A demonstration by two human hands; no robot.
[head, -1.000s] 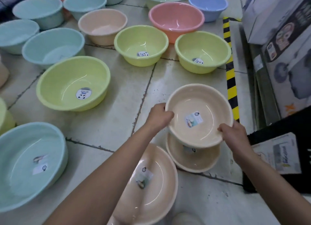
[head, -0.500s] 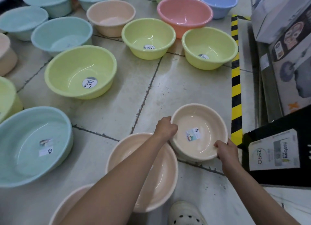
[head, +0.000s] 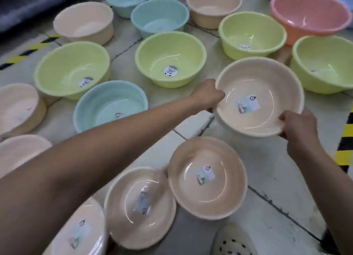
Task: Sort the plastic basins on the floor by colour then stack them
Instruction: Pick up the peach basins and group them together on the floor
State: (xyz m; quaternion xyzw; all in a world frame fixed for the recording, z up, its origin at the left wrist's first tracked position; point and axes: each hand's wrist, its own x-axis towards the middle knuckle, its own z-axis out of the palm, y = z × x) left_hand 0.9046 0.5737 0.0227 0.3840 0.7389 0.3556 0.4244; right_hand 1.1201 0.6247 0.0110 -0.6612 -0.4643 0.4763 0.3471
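Beige basin (head: 267,79) is gripped at opposite rim edges by curled left hand (head: 207,95) and right hand (head: 298,126); label (head: 247,106) is stuck inside; bare floor tile (head: 322,109) is seen beside it.

Bright, even overhead light, glossy glints inside basins, motion blur throughout, wide-angle bending at edges.

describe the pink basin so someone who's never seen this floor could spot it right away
Look at the far right of the tiled floor, near the top of the view. Just behind the yellow-green basin at the right edge sits the pink basin. It is the only coral-pink one; its neighbours are yellow-green, peach or blue.
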